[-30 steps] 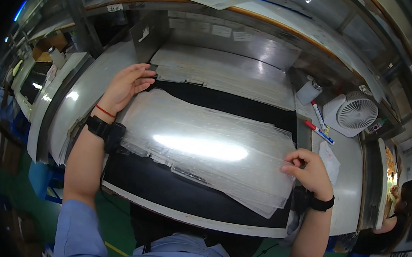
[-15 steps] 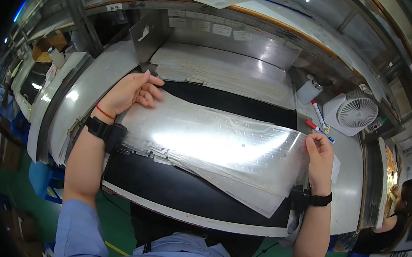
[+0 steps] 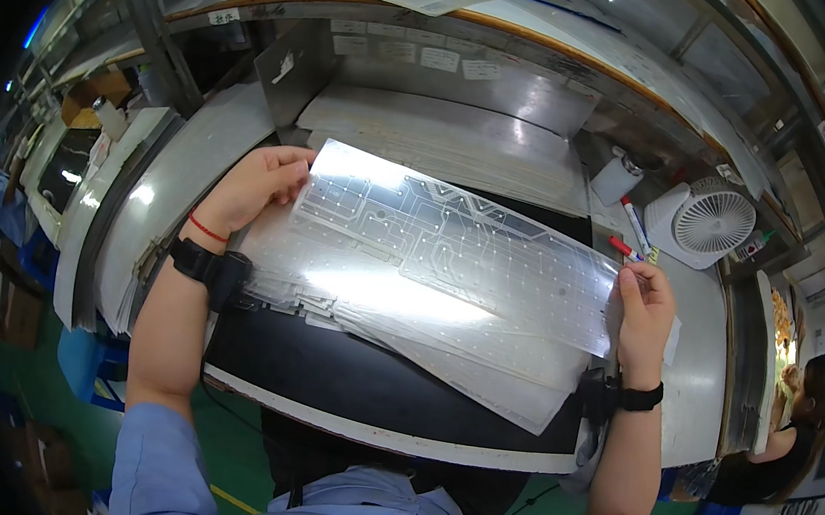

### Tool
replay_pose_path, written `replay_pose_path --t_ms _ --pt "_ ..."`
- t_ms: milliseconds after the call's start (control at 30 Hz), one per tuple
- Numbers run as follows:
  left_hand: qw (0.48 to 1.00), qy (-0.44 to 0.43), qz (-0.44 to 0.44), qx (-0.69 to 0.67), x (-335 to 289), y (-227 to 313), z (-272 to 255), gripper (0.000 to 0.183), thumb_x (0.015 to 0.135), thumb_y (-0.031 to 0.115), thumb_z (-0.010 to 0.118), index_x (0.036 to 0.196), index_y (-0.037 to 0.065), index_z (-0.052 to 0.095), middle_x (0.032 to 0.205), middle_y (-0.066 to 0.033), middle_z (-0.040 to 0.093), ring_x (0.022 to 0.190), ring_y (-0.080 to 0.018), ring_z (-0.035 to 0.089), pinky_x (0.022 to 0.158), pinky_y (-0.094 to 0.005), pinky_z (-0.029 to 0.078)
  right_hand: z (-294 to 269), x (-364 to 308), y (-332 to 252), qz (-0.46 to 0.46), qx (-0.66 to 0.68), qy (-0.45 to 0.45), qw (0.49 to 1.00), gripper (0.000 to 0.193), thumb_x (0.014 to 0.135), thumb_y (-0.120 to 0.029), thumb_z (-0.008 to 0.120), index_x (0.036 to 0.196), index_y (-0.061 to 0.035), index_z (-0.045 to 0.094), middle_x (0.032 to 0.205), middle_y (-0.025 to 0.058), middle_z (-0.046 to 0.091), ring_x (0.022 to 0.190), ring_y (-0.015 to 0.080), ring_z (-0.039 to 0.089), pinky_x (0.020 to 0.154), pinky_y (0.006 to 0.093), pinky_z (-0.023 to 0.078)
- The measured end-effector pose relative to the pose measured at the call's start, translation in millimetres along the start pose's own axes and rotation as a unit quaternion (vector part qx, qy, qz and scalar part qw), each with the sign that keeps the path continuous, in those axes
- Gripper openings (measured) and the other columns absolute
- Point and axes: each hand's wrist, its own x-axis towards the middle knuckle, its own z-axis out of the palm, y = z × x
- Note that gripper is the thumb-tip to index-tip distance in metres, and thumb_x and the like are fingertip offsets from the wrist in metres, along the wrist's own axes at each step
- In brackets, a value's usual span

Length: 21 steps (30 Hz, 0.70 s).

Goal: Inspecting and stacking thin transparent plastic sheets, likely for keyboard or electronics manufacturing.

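Observation:
A thin, clear plastic sheet [image 3: 454, 242] printed with fine circuit-like lines and dots is stretched between my hands. My left hand [image 3: 270, 182] pinches its upper left corner, fingers curled. At the other end, my right hand [image 3: 644, 307] grips the right edge between thumb and fingers. The sheet hangs tilted over a loose stack of similar sheets [image 3: 481, 375], whose edges fan out toward me. Glare whitens part of its surface. Under the stack lies a black mat [image 3: 369, 384] on the workbench.
More flat sheets [image 3: 444, 145] are piled at the back, before a metal panel. To the right stand a white fan [image 3: 708, 223], a bottle [image 3: 619, 181] and markers [image 3: 627, 248]. A shelf [image 3: 594, 60] crosses above. At far right, another person [image 3: 786, 438] is working.
My left hand has closed on the sheet's left corner and raised it off the stack. Its printed lines now show more plainly. My right hand keeps its grip on the right edge.

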Motion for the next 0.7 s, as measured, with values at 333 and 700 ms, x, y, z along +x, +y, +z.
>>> replay_pose_path --t_ms 333,700 --pt "0.997 0.052 0.031 -0.053 3.3 -7.0 -0.5 0.015 0.099 0.017 0.058 0.105 0.004 0.063 0.086 0.0015 0.065 0.062 -0.0011 0.048 0.056 -0.017 0.039 8.4 -0.3 -8.1 0.056 0.069 0.011 0.996 0.015 0.099 -0.015 0.06 0.104 -0.0013 0.063 0.075 -0.0031 0.058 0.06 0.0041 0.049 0.056 0.0199 0.038" --pt "0.992 0.087 0.04 -0.085 6.6 -6.9 6.7 0.015 0.101 0.02 0.057 0.101 0.006 0.064 0.083 0.0051 0.06 0.067 -0.0033 0.05 0.063 -0.0185 0.043 -1.1 1.4 -4.4 0.08 0.039 0.001 0.996 0.018 0.1 -0.019 0.059 0.094 -0.0035 0.065 0.069 -0.0042 0.056 0.058 0.0037 0.048 0.054 0.0195 0.036"
